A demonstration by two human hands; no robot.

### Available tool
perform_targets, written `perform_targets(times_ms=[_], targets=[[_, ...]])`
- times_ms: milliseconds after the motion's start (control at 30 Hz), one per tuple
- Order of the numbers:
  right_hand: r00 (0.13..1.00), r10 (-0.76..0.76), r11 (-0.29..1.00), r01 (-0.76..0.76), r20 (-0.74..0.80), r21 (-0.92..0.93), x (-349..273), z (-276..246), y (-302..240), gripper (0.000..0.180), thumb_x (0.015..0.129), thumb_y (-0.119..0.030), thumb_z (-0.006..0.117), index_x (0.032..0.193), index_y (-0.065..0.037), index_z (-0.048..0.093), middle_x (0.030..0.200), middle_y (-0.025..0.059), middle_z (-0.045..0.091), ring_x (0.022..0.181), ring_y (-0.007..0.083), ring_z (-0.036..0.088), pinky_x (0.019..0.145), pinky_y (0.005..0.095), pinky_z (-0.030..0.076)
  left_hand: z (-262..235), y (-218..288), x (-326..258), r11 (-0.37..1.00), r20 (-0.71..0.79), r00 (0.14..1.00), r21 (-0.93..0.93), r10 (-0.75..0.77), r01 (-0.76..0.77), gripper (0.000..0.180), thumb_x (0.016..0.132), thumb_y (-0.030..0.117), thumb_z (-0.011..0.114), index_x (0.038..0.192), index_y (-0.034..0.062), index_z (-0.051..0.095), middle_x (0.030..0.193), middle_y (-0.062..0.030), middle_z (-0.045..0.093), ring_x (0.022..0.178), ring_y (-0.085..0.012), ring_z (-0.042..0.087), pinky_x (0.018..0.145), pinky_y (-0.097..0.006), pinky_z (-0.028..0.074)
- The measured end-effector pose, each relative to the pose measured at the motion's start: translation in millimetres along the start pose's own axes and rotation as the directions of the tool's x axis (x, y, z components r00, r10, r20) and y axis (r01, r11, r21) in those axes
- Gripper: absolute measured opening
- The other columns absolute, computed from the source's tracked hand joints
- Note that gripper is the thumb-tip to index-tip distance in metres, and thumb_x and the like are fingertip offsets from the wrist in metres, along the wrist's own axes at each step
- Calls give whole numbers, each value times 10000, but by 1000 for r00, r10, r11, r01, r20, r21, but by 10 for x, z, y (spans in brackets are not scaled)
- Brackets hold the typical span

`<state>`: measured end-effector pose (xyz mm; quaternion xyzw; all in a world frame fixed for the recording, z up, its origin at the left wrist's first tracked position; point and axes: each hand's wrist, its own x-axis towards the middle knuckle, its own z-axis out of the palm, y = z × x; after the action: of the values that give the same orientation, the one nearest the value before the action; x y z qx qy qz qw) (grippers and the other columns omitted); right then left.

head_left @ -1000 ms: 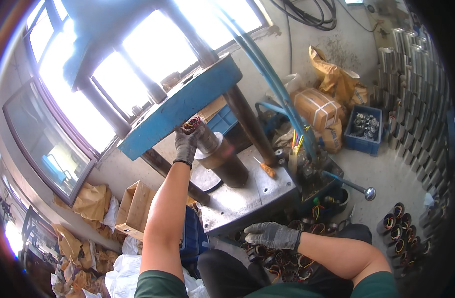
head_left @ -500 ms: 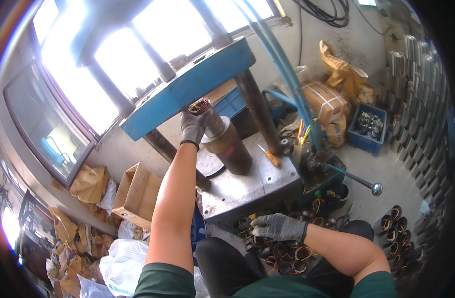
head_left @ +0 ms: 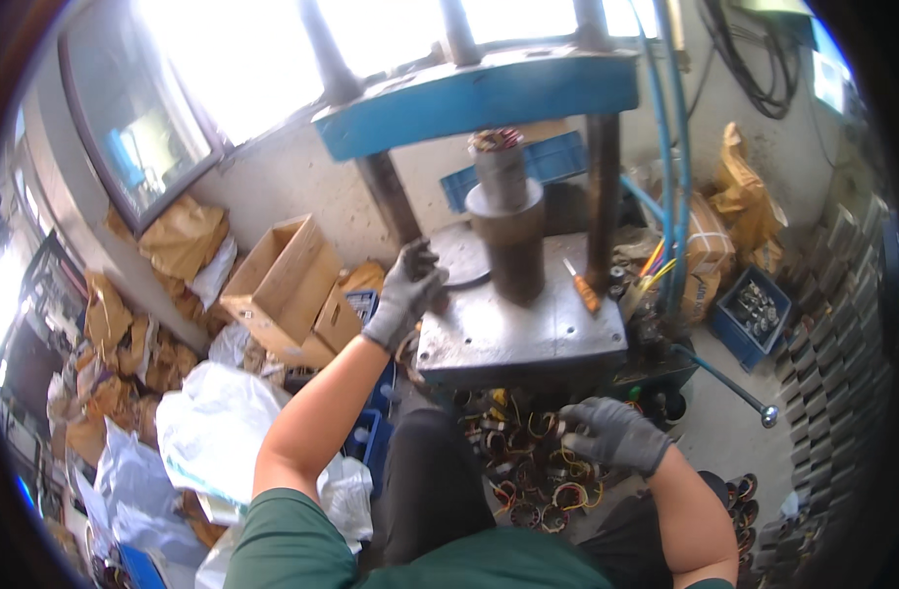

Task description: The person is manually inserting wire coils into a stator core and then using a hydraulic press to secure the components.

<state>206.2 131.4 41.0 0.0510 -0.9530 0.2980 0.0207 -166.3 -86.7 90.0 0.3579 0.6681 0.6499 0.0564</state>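
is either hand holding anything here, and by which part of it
The left hand shows nothing in its grip, its fingers loosely curled. Whether the right hand, near the wired ring-shaped parts, holds anything cannot be told.

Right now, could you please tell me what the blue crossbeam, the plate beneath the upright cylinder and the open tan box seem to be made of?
Blue crossbeam: probably painted steel, judging by the thick slab. Plate: bare metal, likely steel, its grey surface throwing a bright glare. Open tan box: apparently unfinished wood, with flat, board-like sides; cardboard isn't excluded.
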Motion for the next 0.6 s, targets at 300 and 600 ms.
perform_targets(times_ms=[300,600], targets=[[925,65,996,-83,-375,-30,-388,-577,-172,443,893,-257,693,1267,-25,652,1211,190,695,1208,379,625,1169,476,389,-896,-2060,-3364,813,-340,805,160,-487,560,468,902,159,807,1311,20,627,1194,-125,719,1093,-226,685,989,-347,541],[626,-129,968,-89,-769,-235,-1065,-672,10,517,1109,-353,446,1358,77,590,1341,232,655,1369,311,551,1103,444,481,-482,-2608,-5088,282,-536,438,350,-721,893,620,859,339,792,1355,2,636,1367,-240,647,1261,-394,622,1103,-442,479]])
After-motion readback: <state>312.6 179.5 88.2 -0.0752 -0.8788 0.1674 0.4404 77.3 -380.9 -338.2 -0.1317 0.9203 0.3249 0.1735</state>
